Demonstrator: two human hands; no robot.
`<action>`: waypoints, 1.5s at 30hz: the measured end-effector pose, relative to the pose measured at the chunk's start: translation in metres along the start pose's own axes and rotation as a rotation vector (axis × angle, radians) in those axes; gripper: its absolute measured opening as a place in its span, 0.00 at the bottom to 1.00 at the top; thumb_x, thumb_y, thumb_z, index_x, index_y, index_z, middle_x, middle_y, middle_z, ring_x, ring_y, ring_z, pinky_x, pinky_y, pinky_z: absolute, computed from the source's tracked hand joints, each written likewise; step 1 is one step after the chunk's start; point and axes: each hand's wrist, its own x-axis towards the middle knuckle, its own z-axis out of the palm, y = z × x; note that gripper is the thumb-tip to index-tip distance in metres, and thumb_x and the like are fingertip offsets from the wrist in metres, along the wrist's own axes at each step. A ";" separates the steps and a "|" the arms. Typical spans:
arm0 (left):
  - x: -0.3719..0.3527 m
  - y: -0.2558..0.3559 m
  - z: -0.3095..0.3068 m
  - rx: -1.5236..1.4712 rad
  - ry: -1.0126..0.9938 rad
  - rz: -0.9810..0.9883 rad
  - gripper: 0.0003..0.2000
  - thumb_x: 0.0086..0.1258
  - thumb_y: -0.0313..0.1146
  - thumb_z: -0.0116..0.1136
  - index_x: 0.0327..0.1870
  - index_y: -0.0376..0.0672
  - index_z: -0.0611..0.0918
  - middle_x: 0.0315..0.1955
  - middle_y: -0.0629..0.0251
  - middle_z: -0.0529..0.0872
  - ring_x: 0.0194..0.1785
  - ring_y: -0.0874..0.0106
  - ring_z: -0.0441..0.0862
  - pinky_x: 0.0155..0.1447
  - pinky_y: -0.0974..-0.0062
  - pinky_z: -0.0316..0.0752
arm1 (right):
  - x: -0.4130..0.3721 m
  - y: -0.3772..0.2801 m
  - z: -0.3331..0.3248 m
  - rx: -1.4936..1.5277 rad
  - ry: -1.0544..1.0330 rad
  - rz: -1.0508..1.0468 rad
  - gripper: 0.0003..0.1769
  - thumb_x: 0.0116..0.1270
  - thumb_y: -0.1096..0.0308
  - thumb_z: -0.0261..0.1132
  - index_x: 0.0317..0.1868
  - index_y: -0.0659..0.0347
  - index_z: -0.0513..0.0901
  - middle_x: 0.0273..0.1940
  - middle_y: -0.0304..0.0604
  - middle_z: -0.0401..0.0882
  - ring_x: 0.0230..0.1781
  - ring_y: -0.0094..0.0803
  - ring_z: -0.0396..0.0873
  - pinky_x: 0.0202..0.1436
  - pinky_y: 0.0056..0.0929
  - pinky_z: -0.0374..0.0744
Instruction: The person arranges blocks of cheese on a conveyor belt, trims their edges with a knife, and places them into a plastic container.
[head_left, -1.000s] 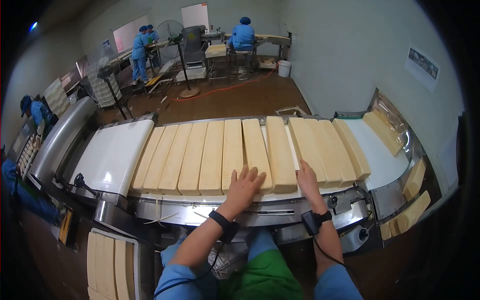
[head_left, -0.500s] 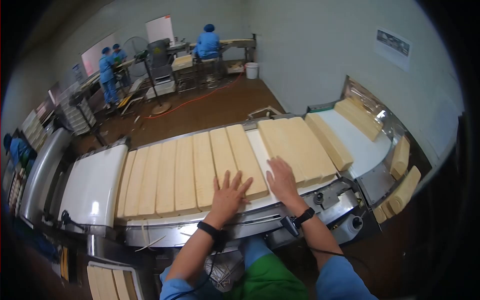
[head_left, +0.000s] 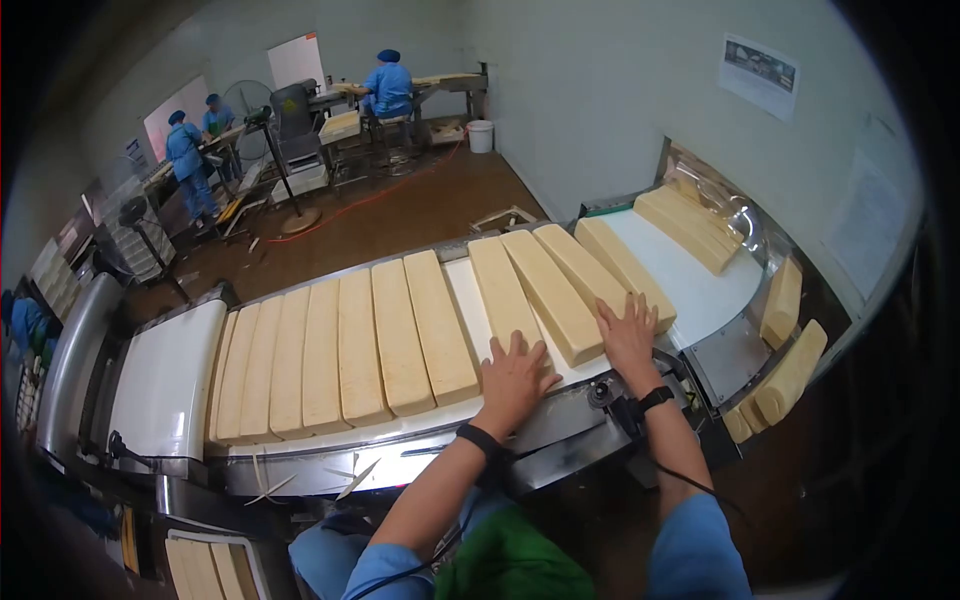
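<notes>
Long pale-yellow blocks lie side by side across a white conveyor belt [head_left: 172, 370]. My left hand [head_left: 514, 378] is open, its spread fingers resting on the near end of one block [head_left: 497, 290]. Further right, my right hand [head_left: 630, 342] is open too, fingers spread over the near ends of the blocks at the right. A wider block [head_left: 553, 300] lies between my hands, slightly angled. Left of my left hand, several blocks stand in a close row, the nearest of them [head_left: 440, 325] separated by a strip of bare belt. Both wrists carry black bands.
Another pale block [head_left: 688, 228] lies on the curved belt at the right, with more on the lower metal edge [head_left: 790, 372]. A tray of blocks [head_left: 258, 570] is at lower left. Co-workers in blue [head_left: 388, 88] are at tables in the back, near a white bucket [head_left: 481, 136].
Both hands have moved right. The blocks that were pressed together in the right group now lie fanned apart, with gaps between some. The left row has shifted slightly left in view.
</notes>
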 end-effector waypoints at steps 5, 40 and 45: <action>0.005 -0.004 0.010 -0.061 0.094 -0.212 0.22 0.57 0.38 0.70 0.49 0.41 0.74 0.50 0.47 0.72 0.52 0.46 0.74 0.47 0.51 0.78 | -0.009 -0.070 -0.022 0.283 -0.021 -0.028 0.36 0.60 0.51 0.70 0.65 0.64 0.76 0.55 0.63 0.72 0.57 0.60 0.70 0.65 0.55 0.69; -0.034 -0.094 -0.023 0.293 -0.041 0.092 0.36 0.63 0.62 0.60 0.75 0.73 0.65 0.74 0.66 0.65 0.76 0.44 0.59 0.71 0.30 0.53 | 0.018 -0.030 -0.020 0.088 -0.334 0.263 0.43 0.59 0.55 0.70 0.73 0.61 0.67 0.65 0.67 0.70 0.68 0.56 0.70 0.69 0.47 0.71; -0.034 -0.095 -0.028 0.295 -0.034 0.082 0.35 0.64 0.63 0.58 0.74 0.72 0.66 0.74 0.66 0.66 0.75 0.45 0.59 0.70 0.31 0.54 | 0.015 -0.011 0.012 0.718 -0.345 0.109 0.36 0.63 0.59 0.63 0.71 0.63 0.70 0.53 0.63 0.81 0.55 0.51 0.81 0.59 0.45 0.79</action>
